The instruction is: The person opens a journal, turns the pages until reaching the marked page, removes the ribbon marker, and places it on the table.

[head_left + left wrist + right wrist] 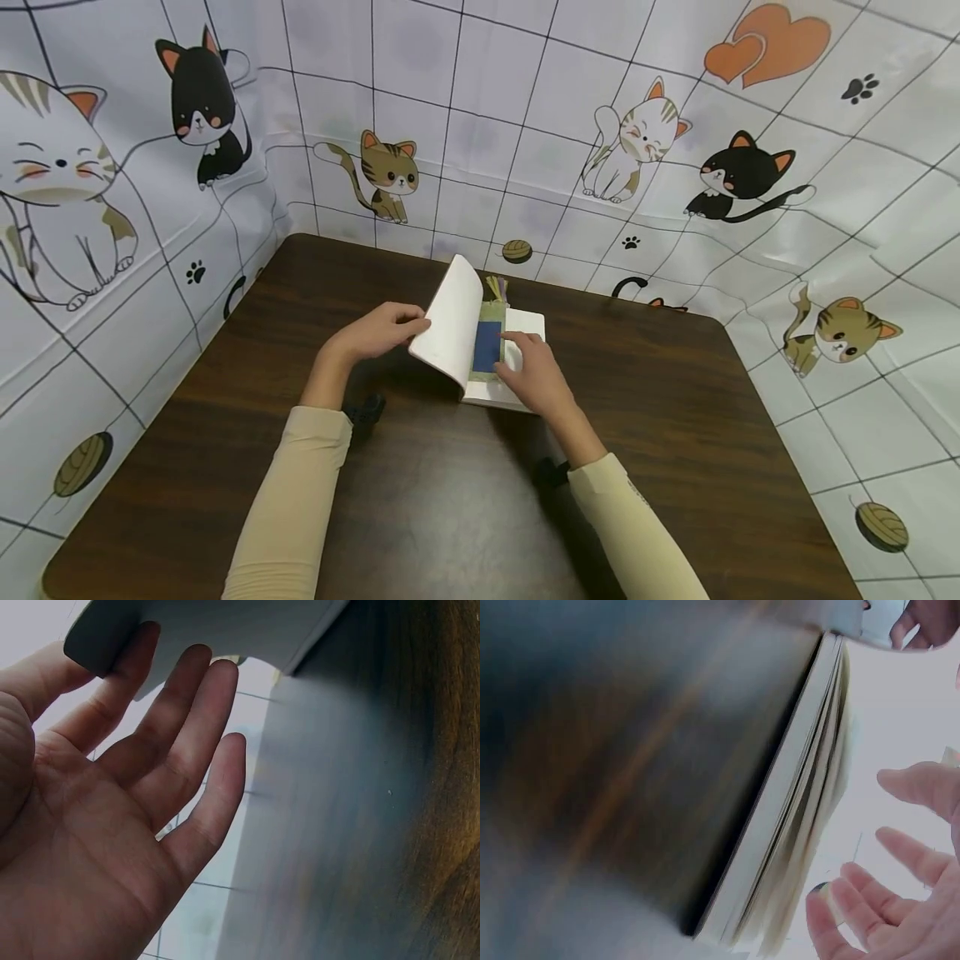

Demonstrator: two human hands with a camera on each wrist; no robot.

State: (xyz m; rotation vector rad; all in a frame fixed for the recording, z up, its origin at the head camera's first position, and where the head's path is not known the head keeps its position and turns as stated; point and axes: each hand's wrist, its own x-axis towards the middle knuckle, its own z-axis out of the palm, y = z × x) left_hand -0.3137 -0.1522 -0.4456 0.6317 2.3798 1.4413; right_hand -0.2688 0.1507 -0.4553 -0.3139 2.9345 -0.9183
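Observation:
A book [450, 327] with rounded corners lies open on the dark wooden table, its left side raised and curving upward. My left hand [378, 329] pinches the outer edge of that raised side between thumb and index finger; in the left wrist view the other fingers stay loose below the grey flap [202, 637]. A bookmark [487, 346], blue with a green border and a yellowish tassel, lies on the right page near the fold. Thumb and index finger of my right hand [538, 375] touch its right side, spread apart. In the right wrist view the page edges [795, 825] show beside relaxed fingers.
The brown table [645, 467] reaches to a wall covering [465, 108] with cartoon cats and a grid, which stands close behind the book. A dark strap piece [366, 410] sits at the left wrist, another [552, 472] at the right.

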